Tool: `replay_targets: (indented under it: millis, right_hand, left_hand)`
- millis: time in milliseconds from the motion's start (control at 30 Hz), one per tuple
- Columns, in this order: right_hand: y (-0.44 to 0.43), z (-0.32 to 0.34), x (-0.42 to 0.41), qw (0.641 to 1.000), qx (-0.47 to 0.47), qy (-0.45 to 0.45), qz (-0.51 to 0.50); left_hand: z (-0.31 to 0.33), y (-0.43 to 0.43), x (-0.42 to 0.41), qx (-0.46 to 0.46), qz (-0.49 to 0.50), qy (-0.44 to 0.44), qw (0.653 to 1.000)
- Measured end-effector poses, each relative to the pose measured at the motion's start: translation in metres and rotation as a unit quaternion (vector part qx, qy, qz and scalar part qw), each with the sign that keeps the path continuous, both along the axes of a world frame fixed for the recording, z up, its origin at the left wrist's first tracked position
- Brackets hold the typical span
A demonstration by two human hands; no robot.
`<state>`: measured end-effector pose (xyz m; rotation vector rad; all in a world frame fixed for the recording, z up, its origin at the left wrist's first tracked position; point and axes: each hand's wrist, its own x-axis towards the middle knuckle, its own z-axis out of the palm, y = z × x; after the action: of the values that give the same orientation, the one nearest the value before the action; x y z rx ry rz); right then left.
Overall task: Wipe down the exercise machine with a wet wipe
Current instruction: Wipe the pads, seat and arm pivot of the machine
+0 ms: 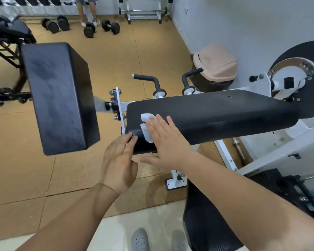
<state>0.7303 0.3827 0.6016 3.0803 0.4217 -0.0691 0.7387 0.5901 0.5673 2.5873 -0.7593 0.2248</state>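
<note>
The exercise machine has a long black padded arm rest (216, 113) on a white frame (272, 153), and a big black block pad (60, 95) to its left. A white wet wipe (145, 122) lies on the left end of the long pad. My right hand (163, 142) lies flat on the wipe, fingers spread, pressing it against the pad. My left hand (119, 162) grips the near left corner of the same pad with its fingertips. Two black handles (149, 79) stick up behind the pad.
A beige-lidded bin (215, 65) stands by the wall at the right. Dumbbells (101, 28) lie on the brown floor at the back, near a person's legs and a rack. Another black bench (9, 33) is at the far left. My grey shoes (140, 240) show below.
</note>
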Motion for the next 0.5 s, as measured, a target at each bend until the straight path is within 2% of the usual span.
replay_targets:
  millis: [133,233,300,400,500]
  right_hand:
    - [0.004,0.006,0.000,1.000,0.004,-0.005,0.017]
    - [0.009,0.014,-0.005,0.997,0.068,-0.008,-0.016]
    - [0.016,0.021,-0.012,0.986,0.158,-0.010,-0.055]
    - [0.037,0.040,-0.022,0.933,0.342,0.026,-0.106]
    - [0.062,0.053,-0.030,0.887,0.458,-0.008,-0.063]
  left_hand:
    - [0.006,0.013,-0.006,-0.026,0.031,0.005,0.999]
    - [0.013,0.029,-0.018,-0.013,0.047,-0.002,0.999]
    - [0.019,0.045,-0.027,-0.007,0.072,0.009,0.997]
    - [0.025,0.073,-0.038,-0.019,0.111,-0.005,0.994]
    - [0.040,0.097,-0.046,-0.081,0.170,-0.011,0.982]
